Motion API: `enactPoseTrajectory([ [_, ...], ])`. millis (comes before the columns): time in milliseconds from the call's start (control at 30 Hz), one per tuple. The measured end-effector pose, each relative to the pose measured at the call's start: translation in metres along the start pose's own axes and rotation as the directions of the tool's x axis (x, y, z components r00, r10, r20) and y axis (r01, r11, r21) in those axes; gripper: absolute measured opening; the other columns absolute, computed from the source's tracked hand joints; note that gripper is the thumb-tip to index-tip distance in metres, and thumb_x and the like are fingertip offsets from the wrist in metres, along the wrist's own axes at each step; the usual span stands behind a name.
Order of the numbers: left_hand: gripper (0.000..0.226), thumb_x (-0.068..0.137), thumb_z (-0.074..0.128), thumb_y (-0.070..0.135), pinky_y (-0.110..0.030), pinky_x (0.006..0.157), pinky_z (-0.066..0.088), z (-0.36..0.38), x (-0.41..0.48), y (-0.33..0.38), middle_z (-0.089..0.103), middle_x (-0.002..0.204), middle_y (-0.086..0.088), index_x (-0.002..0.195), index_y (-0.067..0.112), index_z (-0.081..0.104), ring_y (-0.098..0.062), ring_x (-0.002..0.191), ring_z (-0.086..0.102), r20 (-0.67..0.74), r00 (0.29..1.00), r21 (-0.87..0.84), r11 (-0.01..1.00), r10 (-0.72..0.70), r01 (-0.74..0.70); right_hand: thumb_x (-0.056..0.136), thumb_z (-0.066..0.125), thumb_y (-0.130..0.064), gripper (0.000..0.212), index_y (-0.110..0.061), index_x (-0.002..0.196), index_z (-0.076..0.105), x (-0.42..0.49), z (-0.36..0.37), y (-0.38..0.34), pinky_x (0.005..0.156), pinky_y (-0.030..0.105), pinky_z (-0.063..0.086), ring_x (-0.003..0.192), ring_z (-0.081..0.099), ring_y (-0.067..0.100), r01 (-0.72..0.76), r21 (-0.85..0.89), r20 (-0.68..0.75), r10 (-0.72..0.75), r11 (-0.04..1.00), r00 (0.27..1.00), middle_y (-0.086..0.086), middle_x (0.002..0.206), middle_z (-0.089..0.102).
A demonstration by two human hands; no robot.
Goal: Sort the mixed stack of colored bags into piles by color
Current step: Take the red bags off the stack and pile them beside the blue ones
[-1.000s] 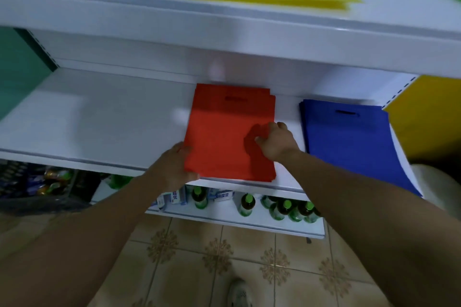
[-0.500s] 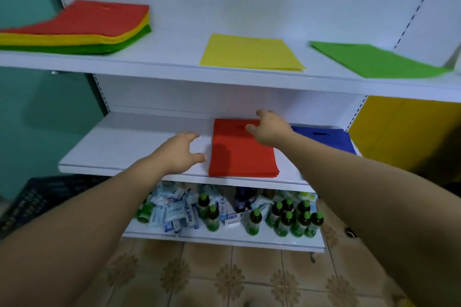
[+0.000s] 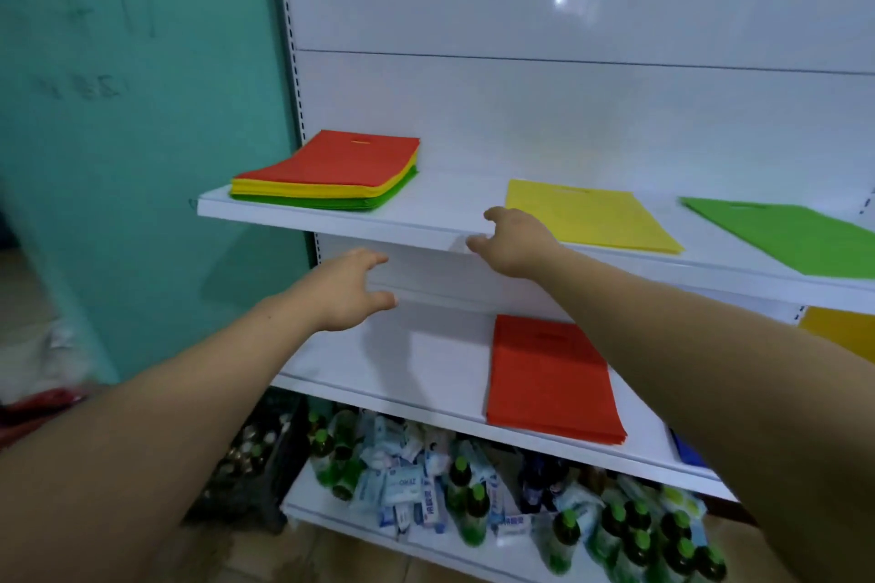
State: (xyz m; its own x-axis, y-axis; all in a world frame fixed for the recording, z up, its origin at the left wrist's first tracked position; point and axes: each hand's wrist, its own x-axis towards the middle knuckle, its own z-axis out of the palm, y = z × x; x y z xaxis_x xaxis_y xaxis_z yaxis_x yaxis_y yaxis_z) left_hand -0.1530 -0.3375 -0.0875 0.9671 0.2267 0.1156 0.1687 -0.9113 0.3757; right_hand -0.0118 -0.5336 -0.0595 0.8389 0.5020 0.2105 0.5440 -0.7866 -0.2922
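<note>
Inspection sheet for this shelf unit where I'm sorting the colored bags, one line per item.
Surface: white upper shelf and middle shelf, both carrying bags.
Job's things: mixed stack at the upper shelf's left end, red on top, yellow and green beneath; yellow pile and green pile on the upper shelf; red pile on the middle shelf; blue pile mostly hidden behind the right arm.
Clutter: green-capped bottles and packets crowd the bottom shelf.
Grippers: left hand and right hand open, empty, raised before the shelves.
Cables: nothing seen.
Surroundings: teal wall at left; yellow panel at right.
</note>
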Motion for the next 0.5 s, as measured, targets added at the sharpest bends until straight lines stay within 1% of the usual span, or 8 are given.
enactPoseTrajectory([
  [133, 0.071, 0.085, 0.064, 0.044, -0.033, 0.115, 0.023, -0.028, 0.022, -0.027, 0.031, 0.153, -0.003, 0.144, 0.017, 0.036, -0.020, 0.140, 0.027, -0.076, 0.997, 0.118, 0.993, -0.007, 0.016, 0.095, 0.047, -0.047, 0.065, -0.011, 0.147, 0.032, 0.049, 0.007, -0.028, 0.106, 0.037, 0.034, 0.135, 0.035, 0.031, 0.052, 0.005, 0.014, -0.052, 0.999, 0.999, 0.013, 0.148, 0.038],
  [233, 0.070, 0.084, 0.065, 0.044, -0.032, 0.113, 0.025, -0.043, 0.046, -0.047, 0.033, 0.152, -0.002, 0.144, 0.018, 0.037, -0.020, 0.138, 0.031, -0.119, 0.992, 0.121, 0.990, -0.052, 0.067, 0.095, 0.047, -0.047, 0.064, -0.011, 0.146, 0.033, 0.092, 0.015, -0.047, 0.106, 0.038, 0.035, 0.133, 0.038, 0.031, 0.097, 0.016, 0.005, -0.097, 0.995, 0.995, 0.014, 0.146, 0.040],
  [333, 0.070, 0.086, 0.063, 0.044, -0.030, 0.110, 0.025, -0.054, 0.071, -0.063, 0.032, 0.152, -0.002, 0.144, 0.018, 0.036, -0.019, 0.137, 0.033, -0.131, 0.988, 0.135, 0.986, -0.077, 0.094, 0.094, 0.047, -0.046, 0.060, -0.008, 0.140, 0.040, 0.137, 0.022, -0.063, 0.103, 0.040, 0.038, 0.128, 0.043, 0.032, 0.134, 0.026, -0.002, -0.134, 0.991, 0.991, 0.015, 0.141, 0.046],
  [500, 0.069, 0.088, 0.061, 0.043, -0.031, 0.115, 0.020, -0.069, 0.106, -0.087, 0.026, 0.155, -0.004, 0.146, 0.018, 0.034, -0.018, 0.142, 0.023, -0.149, 0.984, 0.143, 0.982, -0.098, 0.120, 0.094, 0.048, -0.047, 0.062, -0.005, 0.139, 0.040, 0.204, 0.037, -0.086, 0.103, 0.038, 0.039, 0.128, 0.044, 0.032, 0.165, 0.055, 0.020, -0.167, 0.985, 0.986, 0.016, 0.141, 0.046],
])
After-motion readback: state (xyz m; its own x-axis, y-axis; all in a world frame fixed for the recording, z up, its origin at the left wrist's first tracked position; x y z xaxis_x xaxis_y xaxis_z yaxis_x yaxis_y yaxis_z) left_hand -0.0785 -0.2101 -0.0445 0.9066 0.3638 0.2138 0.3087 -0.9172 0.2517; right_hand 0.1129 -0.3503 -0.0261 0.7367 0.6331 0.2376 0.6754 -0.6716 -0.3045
